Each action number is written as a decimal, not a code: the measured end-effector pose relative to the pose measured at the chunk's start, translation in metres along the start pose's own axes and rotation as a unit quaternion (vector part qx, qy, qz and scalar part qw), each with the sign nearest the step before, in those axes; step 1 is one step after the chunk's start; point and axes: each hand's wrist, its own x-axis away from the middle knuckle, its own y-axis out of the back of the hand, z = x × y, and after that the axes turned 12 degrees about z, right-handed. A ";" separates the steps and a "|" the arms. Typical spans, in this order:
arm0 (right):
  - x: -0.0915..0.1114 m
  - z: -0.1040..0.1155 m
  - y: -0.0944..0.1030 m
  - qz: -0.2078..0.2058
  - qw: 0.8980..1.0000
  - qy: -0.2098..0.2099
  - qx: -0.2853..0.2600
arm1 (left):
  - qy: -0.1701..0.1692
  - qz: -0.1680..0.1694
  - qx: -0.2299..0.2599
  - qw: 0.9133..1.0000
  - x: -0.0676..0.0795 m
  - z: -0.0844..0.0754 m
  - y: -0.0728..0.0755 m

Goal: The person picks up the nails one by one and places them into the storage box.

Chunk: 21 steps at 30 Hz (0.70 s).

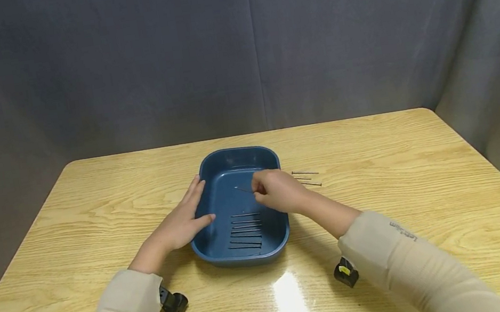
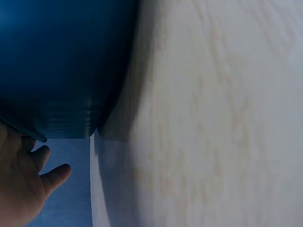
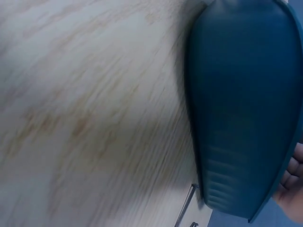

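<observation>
Left hand [image 1: 182, 226]: spread, touching blue bin [image 1: 246, 259]; right hand [image 1: 279, 190]: pinching nail [image 1: 243, 189] over bin; more nails [image 1: 246, 226] inside

And here's lettering [image 1: 403, 231], on the beige, soft-looking fabric sleeve [image 1: 437, 271] of the right arm: one short line of dark print, set just up the arm from the folded cuff [image 1: 359, 242], slanting down to the right in the head view. The characters are tiny and blurred, so the wording can't be read. And just under that cuff, a sign of another sort: a bright yellow marking [image 1: 344, 270] on the small, black, boxy wrist camera [image 1: 351, 279]. It looks like an arrow, though at this size that's only a fair guess. Yellow on black, it stands out sharply.
</observation>
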 end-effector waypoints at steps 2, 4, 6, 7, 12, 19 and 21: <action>-0.002 0.000 -0.001 0.009 1.000 -0.008 0.001 | -0.002 0.000 0.001 1.000 0.000 0.000 0.000; -0.003 0.000 -0.001 0.014 1.000 -0.011 0.004 | -0.004 -0.001 0.000 1.000 0.000 0.000 0.000; -0.005 -0.001 -0.002 0.016 1.000 -0.014 0.009 | -0.003 0.000 0.002 1.000 0.000 0.000 0.000; -0.005 -0.002 -0.003 0.019 1.000 -0.017 0.012 | -0.002 0.000 0.003 1.000 0.000 0.000 0.000; -0.009 -0.002 -0.005 0.029 0.999 -0.021 0.036 | 0.000 0.002 0.006 1.000 0.000 0.000 0.000; -0.015 0.001 -0.007 0.040 0.997 -0.033 0.061 | -0.004 -0.001 0.002 1.000 -0.001 0.001 -0.001; -0.018 0.001 -0.007 0.047 0.996 -0.035 0.067 | -0.005 -0.002 0.001 1.000 -0.001 0.002 -0.001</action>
